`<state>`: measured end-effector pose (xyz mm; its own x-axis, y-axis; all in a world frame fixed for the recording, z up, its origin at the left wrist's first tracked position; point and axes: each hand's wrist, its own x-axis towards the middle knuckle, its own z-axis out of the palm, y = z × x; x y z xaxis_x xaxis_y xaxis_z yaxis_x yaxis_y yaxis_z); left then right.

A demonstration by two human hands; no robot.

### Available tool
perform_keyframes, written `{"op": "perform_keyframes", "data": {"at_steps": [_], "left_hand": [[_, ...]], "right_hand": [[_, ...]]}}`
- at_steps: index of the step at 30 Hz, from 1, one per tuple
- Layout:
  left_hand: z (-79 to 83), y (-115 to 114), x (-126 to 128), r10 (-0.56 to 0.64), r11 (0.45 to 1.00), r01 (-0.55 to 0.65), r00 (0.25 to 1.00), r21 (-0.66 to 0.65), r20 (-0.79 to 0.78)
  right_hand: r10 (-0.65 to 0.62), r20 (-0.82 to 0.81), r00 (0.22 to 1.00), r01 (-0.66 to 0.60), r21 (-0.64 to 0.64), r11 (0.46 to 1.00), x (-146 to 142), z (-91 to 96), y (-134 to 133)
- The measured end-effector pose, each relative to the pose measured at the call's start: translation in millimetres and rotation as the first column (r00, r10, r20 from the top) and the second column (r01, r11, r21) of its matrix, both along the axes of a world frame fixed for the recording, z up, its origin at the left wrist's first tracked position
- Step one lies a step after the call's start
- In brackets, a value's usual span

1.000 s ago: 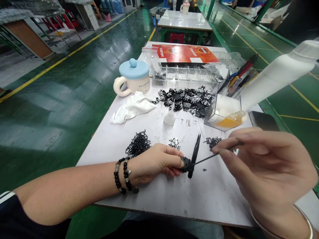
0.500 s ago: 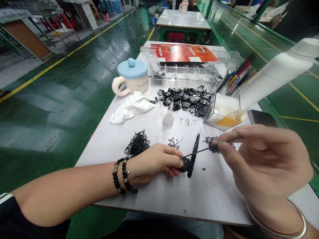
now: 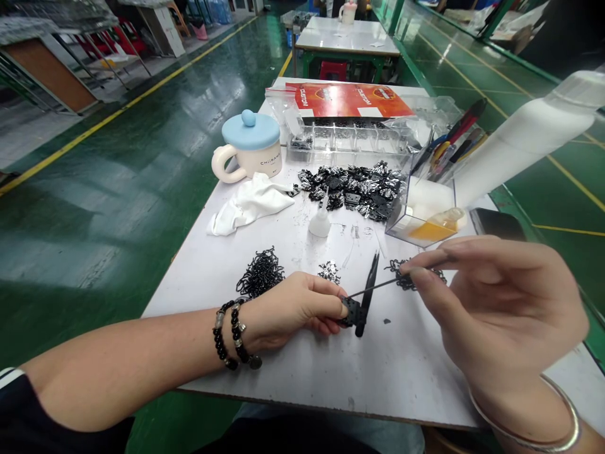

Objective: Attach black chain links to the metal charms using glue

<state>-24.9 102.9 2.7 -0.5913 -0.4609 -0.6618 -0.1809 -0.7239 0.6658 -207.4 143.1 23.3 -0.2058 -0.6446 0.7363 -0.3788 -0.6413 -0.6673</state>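
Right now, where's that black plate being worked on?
In the head view, the black plate is right of and below centre, pinched in the left hand, just left of the black tweezers; the thin rod in the right hand reaches its upper edge.

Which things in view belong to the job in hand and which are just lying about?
Likely the job's:
- black perforated piece, in the left hand
- thin dark rod, in the right hand
- black bent-wire pieces
- small silvery pieces
- black tweezers

Probably just lying about:
- lidded mug
- white cloth
- white bottle
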Motion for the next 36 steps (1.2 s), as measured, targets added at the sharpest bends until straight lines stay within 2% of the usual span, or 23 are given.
{"op": "perform_keyframes", "data": {"at_steps": [15,21,28,33,36], "left_hand": [[-0.2,0.0,-0.4,-0.003,1.0,0.003,1.0,-0.002,-0.001],[-0.7,-0.5,-0.5,0.001,1.0,-0.001,1.0,-0.006,-0.003],[0.0,0.1,0.1,0.015,1.0,-0.015,1.0,0.015,-0.005],[-0.1,0.2,0.0,0.007,1.0,-0.007,1.0,0.006,-0.01],[0.3,0.1,0.0,0.01,1.0,-0.01,1.0,0.009,-0.006]], "right_hand": [[0.005,0.01,1.0,-0.005,0.001,1.0,-0.4,-2.3,-0.7],[-0.046,0.059,0.997,0.046,0.012,0.999,1.4,2.1,0.8],[0.076,0.032,0.997,-0.079,0.099,0.992,3.0,6.0,4.6],[0.149,0.023,0.989,-0.151,0.087,0.985,3.3,4.2,4.8],[0.139,0.002,0.99,-0.139,0.087,0.986,2.0,3.7,4.3]]}}
